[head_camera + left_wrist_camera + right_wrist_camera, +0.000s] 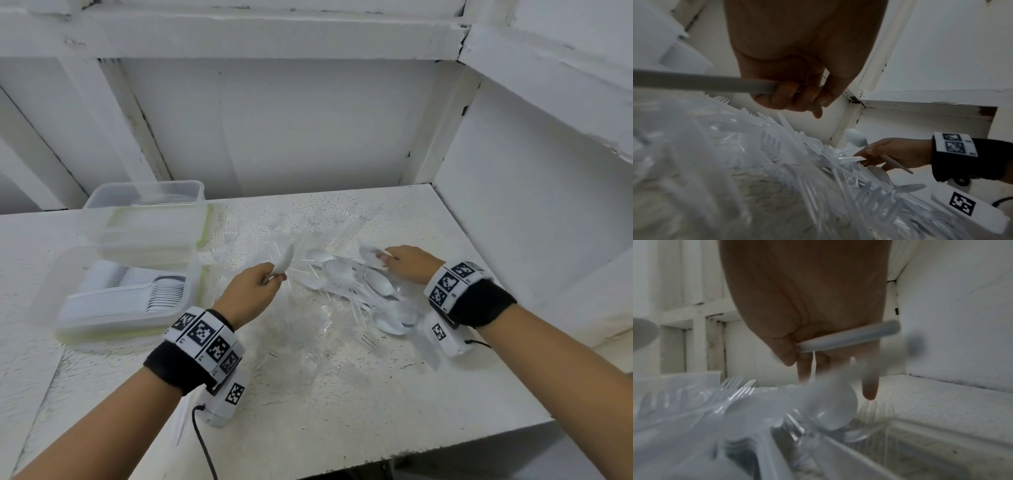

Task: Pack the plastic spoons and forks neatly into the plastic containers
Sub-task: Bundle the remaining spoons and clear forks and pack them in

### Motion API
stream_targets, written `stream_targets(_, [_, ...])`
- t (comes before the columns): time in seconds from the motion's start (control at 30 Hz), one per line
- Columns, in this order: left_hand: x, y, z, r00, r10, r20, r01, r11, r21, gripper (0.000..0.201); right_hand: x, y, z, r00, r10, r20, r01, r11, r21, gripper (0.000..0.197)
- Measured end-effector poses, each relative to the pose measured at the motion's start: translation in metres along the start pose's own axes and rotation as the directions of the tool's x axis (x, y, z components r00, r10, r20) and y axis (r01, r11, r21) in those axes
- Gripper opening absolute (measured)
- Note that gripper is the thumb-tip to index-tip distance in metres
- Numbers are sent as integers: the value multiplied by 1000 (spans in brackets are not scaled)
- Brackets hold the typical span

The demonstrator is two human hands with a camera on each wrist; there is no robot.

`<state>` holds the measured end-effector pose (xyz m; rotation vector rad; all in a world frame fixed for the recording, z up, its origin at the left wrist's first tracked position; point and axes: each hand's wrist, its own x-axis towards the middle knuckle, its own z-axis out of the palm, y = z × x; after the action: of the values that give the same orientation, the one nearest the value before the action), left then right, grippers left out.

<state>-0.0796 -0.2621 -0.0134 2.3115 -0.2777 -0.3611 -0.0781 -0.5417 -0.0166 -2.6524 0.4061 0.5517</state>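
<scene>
Plastic spoons already stand nested in neat rows inside the near container at your left in the head view, so I judge the packing well under way; the far container behind it looks nearly empty, with a lid lying between them, and a loose pile of spoons and clear forks is still spread over the white table in front of you. Your left hand curls round a spoon above the pile, and your right hand pinches another spoon at the pile's far side. Walls close in behind and to the right, while the near table stays open. From the left wrist, your fingers wrap a handle, forks lie below, and the right hand holds its spoon near the corner. From the right wrist, blurred, thumb and palm clamp a handle while fingertips reach down at the heap
</scene>
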Motion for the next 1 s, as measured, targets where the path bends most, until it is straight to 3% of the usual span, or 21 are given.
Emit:
stream_targets(0.1, [7,11,4,999,42,11,-43,995,85,28,-3,7,-12,993,-13,-119,23,996,85,39])
stream_targets(0.27, [26,35,16,994,86,62,-94,987,127,25,-5,24,-20,965,-12,-261,36,996,86,28])
stream_targets(0.33, [36,44,21,993,85,84,-96,986,133,21,-5,30,-17,966,-10,-259,14,1000,11,26])
stream_targets(0.5, [56,61,31,987,126,100,-144,969,200,23,-8,38,-17,967,184,-176,-210,967,-143,33])
stream_targets(0.6, [64,67,34,982,146,118,-170,958,230,21,-9,44,-10,972,203,-115,-223,954,-199,36])
stream_targets(0.8, [74,68,42,978,152,142,-184,952,244,22,-15,51,-8,944,166,-283,-159,986,50,5])
stream_targets(0.9, [79,71,44,982,154,108,-174,963,207,18,-24,52,-21,911,127,-393,-11,958,285,6])
stream_targets(1.0, [89,79,45,989,142,36,-147,975,167,15,-35,47,-36,861,79,-502,151,903,402,9])
